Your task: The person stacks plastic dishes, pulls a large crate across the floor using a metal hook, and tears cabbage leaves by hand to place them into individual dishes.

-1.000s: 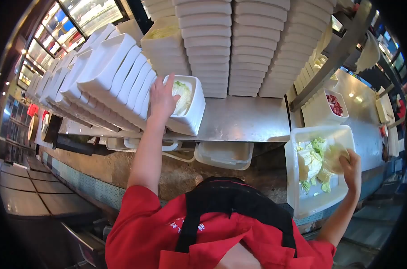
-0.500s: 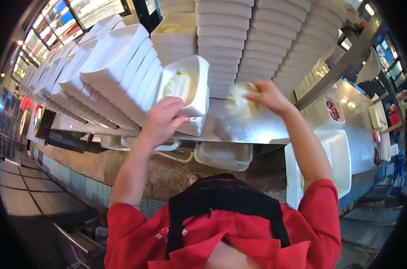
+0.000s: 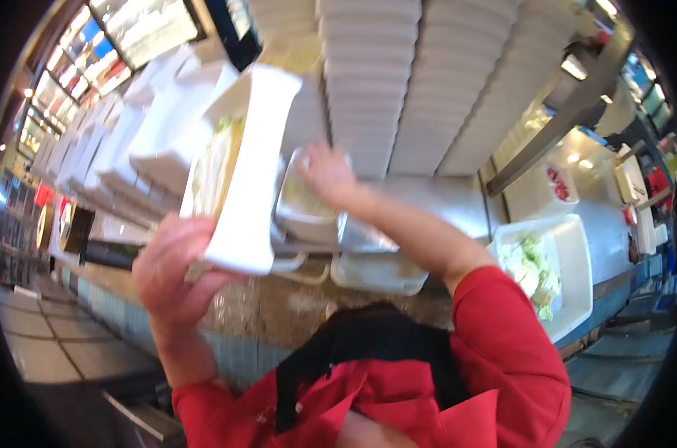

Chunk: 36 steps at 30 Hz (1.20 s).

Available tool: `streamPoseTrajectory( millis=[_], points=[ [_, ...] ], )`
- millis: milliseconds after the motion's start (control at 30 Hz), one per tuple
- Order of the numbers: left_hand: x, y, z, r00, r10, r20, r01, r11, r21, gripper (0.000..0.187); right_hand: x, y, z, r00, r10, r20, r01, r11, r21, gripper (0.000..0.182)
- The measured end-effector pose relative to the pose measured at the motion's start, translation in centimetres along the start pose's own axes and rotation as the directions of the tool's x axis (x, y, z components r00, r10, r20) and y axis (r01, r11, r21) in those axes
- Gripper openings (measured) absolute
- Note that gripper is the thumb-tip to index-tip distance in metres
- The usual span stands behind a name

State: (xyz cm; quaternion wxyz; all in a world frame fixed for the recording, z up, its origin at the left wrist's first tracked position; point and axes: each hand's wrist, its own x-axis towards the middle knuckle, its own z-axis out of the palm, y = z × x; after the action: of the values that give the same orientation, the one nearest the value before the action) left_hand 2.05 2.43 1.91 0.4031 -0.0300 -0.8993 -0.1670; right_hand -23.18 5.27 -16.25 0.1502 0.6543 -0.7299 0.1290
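My left hand (image 3: 178,261) grips the near end of a white rectangular container (image 3: 253,201), lifted and tilted on its side. Pale napa cabbage (image 3: 220,160) shows inside it. To the right, my right hand (image 3: 327,175) reaches over a second white container (image 3: 305,224) standing at the counter's edge. Its fingers are blurred and dip inside the rim, so whether they grip anything is hidden.
Tall stacks of white containers (image 3: 368,89) line the back, with more leaning stacks (image 3: 148,127) at left. On the right, a white bin (image 3: 583,261) holds cabbage leaves (image 3: 532,272). A metal post (image 3: 555,127) slants across the counter. Clear tubs (image 3: 376,272) sit below its edge.
My left hand has lifted the cabbage container up and left, off the one beneath. My right hand has moved left with the pale, cabbage-like piece it held, which no longer shows.
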Motion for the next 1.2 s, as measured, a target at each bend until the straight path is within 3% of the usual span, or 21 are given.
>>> streamPoseTrajectory(
  millis=[33, 67, 100, 133, 167, 200, 233, 300, 333, 367, 433, 500, 567, 633, 767, 833, 967, 1033, 1100, 1167, 1200],
  points=[
    [0.3, -0.1, -0.2, 0.999, 0.047, -0.008, -0.047, 0.999, -0.005, 0.042, -1.3, -1.1, 1.3, 0.988, 0.029, -0.154, -0.027, 1.000, 0.011, 0.029],
    [0.9, 0.2, -0.5, 0.999, 0.043, 0.006, -0.043, 0.999, 0.015, 0.041, -2.0, -1.9, 0.0, 0.987, 0.019, 0.157, -0.049, 0.981, 0.189, 0.030],
    [1.8, 0.5, -0.8, 0.999, 0.034, 0.030, -0.035, 0.999, 0.033, 0.040, -2.6, -3.0, -0.7, 0.907, 0.096, 0.409, -0.274, 0.874, 0.402, 0.034],
    [3.0, 0.6, -0.9, 0.998, 0.064, 0.014, -0.064, 0.998, 0.020, 0.040, -3.8, -3.7, -1.5, 0.947, -0.014, 0.322, -0.085, 0.954, 0.289, 0.040],
    [4.0, 0.9, -1.0, 0.996, 0.085, 0.005, -0.085, 0.996, 0.009, 0.040, -4.5, -4.3, -0.5, 0.985, -0.061, 0.164, 0.032, 0.984, 0.175, 0.028],
    [5.5, 1.6, -1.1, 0.992, 0.128, 0.011, -0.128, 0.991, 0.041, 0.041, -4.8, -4.7, 0.7, 0.996, -0.068, 0.051, 0.058, 0.981, 0.185, 0.017],
    [7.3, 2.2, -1.0, 0.987, 0.159, 0.034, -0.160, 0.987, 0.003, 0.041, -5.3, -4.7, 0.5, 0.998, -0.051, 0.033, 0.045, 0.984, 0.171, 0.017],
    [10.9, 3.1, -0.5, 0.950, 0.313, 0.010, -0.314, 0.949, 0.018, 0.041, -5.2, -4.5, 0.0, 0.997, -0.063, 0.033, 0.049, 0.946, 0.320, 0.015],
    [13.1, 3.3, 0.3, 0.915, 0.404, -0.016, -0.403, 0.915, 0.008, 0.042, -5.9, -3.5, -0.3, 0.995, -0.063, -0.082, 0.089, 0.920, 0.381, 0.015],
    [15.5, 3.5, 1.3, 0.873, 0.485, -0.050, -0.486, 0.874, -0.002, 0.044, -6.6, -2.3, -1.9, 0.994, -0.054, -0.093, 0.084, 0.930, 0.358, 0.015],
    [20.8, 5.0, 4.0, 0.777, 0.614, -0.140, -0.616, 0.787, 0.040, 0.044, -9.0, -1.4, -7.1, 0.997, 0.000, -0.079, 0.040, 0.861, 0.507, 0.018],
    [26.2, 5.2, 7.0, 0.785, 0.613, -0.092, -0.617, 0.786, -0.029, 0.043, -12.0, 0.3, -12.7, 0.997, 0.023, -0.072, 0.018, 0.853, 0.522, 0.017],
    [30.8, 5.2, 10.7, 0.754, 0.649, -0.098, -0.649, 0.760, 0.043, 0.040, -15.2, 2.7, -17.6, 0.999, -0.003, -0.053, 0.028, 0.871, 0.491, 0.016],
    [33.9, 4.3, 13.9, 0.835, 0.550, 0.012, -0.550, 0.835, 0.032, 0.037, -17.5, 4.1, -24.3, 0.996, 0.010, -0.094, 0.027, 0.920, 0.390, 0.016],
    [36.4, 2.2, 16.5, 0.885, 0.451, 0.116, -0.464, 0.873, 0.148, 0.034, -20.5, 7.2, -33.6, 0.983, 0.078, -0.165, -0.056, 0.989, 0.136, 0.016],
    [36.6, 1.7, 17.0, 0.921, 0.356, 0.160, -0.383, 0.902, 0.199, 0.034, -20.0, 9.6, -37.4, 0.980, -0.040, -0.197, 0.030, 0.998, -0.057, 0.017],
    [37.9, 1.2, 17.1, 0.926, 0.285, 0.246, -0.322, 0.939, 0.124, 0.036, -15.5, 15.4, -42.2, 0.947, -0.027, -0.321, -0.022, 0.989, -0.148, 0.024],
    [38.1, 1.8, 17.0, 0.941, 0.203, 0.269, -0.256, 0.950, 0.178, 0.039, -12.5, 17.5, -44.0, 0.960, 0.124, -0.250, -0.143, 0.988, -0.060, 0.024],
    [38.4, 1.9, 17.4, 0.939, 0.193, 0.283, -0.247, 0.954, 0.169, 0.041, -9.7, 21.8, -44.3, 0.931, 0.112, -0.348, -0.131, 0.991, -0.032, 0.025],
    [38.5, 1.5, 17.6, 0.940, 0.178, 0.293, -0.233, 0.958, 0.167, 0.043, -7.0, 22.6, -44.8, 0.920, 0.228, -0.320, -0.268, 0.960, -0.086, 0.031],
    [38.6, 1.2, 17.7, 0.941, 0.171, 0.291, -0.219, 0.965, 0.142, 0.044, -5.9, 23.3, -44.7, 0.921, 0.224, -0.320, -0.263, 0.961, -0.084, 0.031]
  ],
)
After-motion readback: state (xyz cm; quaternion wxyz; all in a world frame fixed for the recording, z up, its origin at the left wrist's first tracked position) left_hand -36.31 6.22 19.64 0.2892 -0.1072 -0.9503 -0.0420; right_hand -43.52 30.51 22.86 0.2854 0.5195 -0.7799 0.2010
